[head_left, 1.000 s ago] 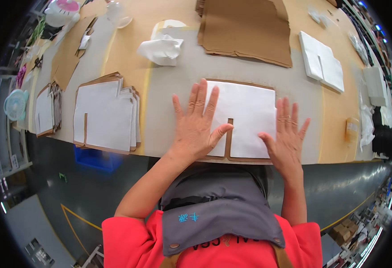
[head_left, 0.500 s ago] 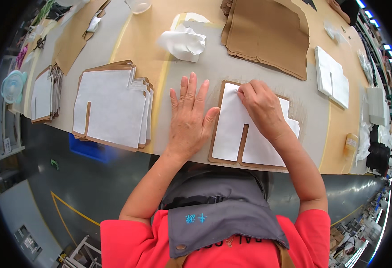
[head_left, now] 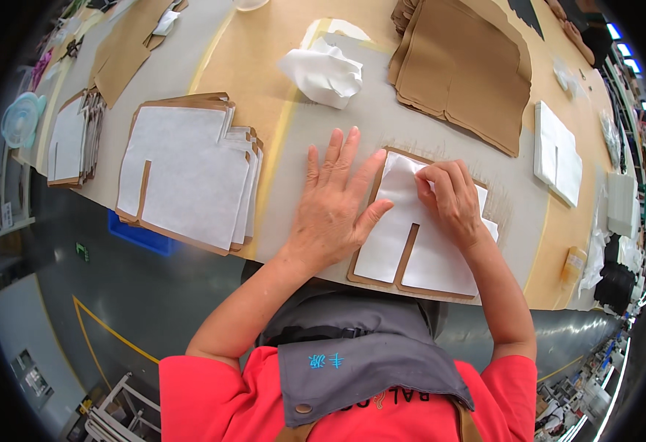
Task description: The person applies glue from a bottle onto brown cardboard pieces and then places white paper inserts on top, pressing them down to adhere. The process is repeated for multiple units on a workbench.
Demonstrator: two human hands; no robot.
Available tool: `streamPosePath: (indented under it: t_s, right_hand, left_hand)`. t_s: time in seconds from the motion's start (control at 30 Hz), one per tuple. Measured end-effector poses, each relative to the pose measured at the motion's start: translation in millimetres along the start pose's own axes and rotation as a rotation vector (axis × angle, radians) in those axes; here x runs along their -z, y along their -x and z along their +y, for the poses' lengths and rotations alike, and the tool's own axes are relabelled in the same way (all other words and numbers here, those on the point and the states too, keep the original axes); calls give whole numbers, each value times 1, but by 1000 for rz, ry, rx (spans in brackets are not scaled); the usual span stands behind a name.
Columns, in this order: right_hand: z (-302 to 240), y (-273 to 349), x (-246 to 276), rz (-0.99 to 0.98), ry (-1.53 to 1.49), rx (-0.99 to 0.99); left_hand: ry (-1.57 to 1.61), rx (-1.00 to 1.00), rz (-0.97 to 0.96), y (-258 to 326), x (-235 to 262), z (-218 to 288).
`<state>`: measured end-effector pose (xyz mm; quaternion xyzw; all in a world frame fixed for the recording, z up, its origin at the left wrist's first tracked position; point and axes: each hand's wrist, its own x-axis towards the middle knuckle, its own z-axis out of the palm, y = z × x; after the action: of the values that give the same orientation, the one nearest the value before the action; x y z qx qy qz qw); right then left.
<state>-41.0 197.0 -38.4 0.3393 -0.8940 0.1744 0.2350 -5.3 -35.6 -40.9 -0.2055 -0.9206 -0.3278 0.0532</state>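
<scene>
Pinching white sheet [head_left: 441, 261] at twelve o'clock: right hand [head_left: 452, 200].
Left hand [head_left: 330, 210] splayed, holding nothing, at nine; slot [head_left: 408, 254] runs six-to-twelve.

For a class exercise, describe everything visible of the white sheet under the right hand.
The white sheet looks thin, like paper or cloth. It lies on a brown piece whose rim shows beyond it. A narrow slot enters from the near edge; its right side is stepped. The right hand seems to pinch its creased far part; the left hand overlaps its left edge, contact unclear.
</scene>
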Motion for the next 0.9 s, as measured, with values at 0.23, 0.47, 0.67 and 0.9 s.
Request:
streamPosePath:
  t_s: [0.23, 0.47, 0.67, 0.9]
  right_hand:
    - [9, 19, 20, -1, -59, 41]
    - [19, -35, 53, -405, -344, -177]
    - [41, -43, 47, -740, -349, -160]
    - [41, -47, 54, -806, -371, -232]
  left_hand:
    - [183, -105, 10, -25, -15, 0]
    - [228, -119, 18, -25, -15, -2]
    - [284, -101, 39, -28, -15, -3]
    - [208, -112, 46, -44, -22, -20]
